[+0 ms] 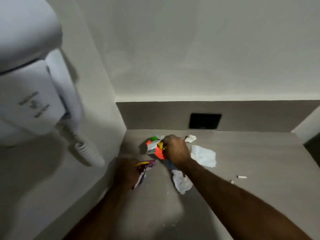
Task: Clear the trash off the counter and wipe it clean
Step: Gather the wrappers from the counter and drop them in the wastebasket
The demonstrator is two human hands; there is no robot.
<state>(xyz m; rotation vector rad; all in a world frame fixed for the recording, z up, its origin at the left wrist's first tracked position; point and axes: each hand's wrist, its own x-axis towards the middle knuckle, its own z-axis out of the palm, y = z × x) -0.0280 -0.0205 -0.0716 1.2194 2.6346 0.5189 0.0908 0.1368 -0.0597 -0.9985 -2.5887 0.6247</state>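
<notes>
Blur hides detail: right hand clamps red wrapper, left hand clamps purple wrapper.

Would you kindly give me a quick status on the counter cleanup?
Right hand closed on red wrapper. Left hand holding purple wrapper. Tissues and crumbs still on counter. Nothing blocking.

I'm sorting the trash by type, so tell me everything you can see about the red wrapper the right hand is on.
The red wrapper is crumpled, orange-red outside with a silvery foil inner face showing and a patch of yellow. It looks like thin snack packaging. It sits on the grey counter near the back corner, with the right hand closed over its right side. A green cap sits right behind it; whether they touch is unclear. The picture is blurred, so no print is readable.
</notes>
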